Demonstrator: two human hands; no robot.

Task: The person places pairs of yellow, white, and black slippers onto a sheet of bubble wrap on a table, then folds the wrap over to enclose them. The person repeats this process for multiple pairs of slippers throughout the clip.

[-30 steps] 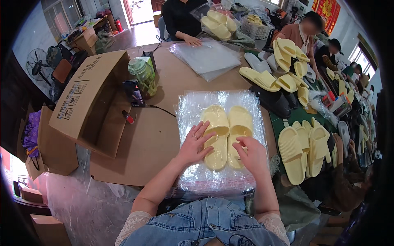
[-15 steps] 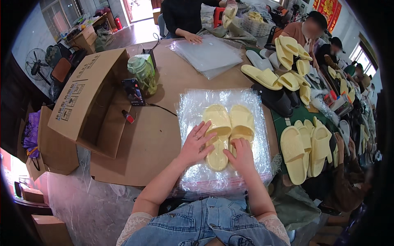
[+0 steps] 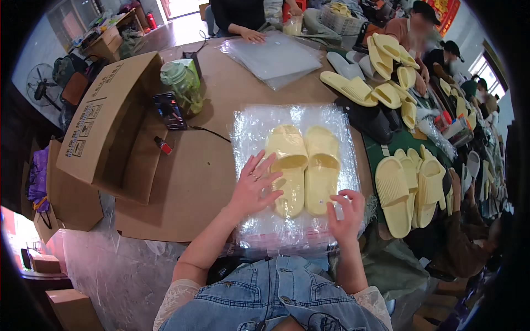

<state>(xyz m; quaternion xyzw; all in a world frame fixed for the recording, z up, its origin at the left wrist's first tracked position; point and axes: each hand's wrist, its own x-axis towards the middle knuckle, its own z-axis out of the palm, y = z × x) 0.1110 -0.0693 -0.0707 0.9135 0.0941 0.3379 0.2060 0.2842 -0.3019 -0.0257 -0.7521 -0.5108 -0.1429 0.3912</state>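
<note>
Left hand lay flat, fingers spread, on the pale yellow slipper pair atop the clear plastic bag stack on the cardboard-covered table, right hand fingers loosely curled at bag's near right edge

Pair of pale yellow slide slippers: soft foam, open-toed, lying side by side and touching, soles down, toes pointing away from the person. Rests on a stack of clear, crinkled plastic bags, flat on the brown desk.
</note>
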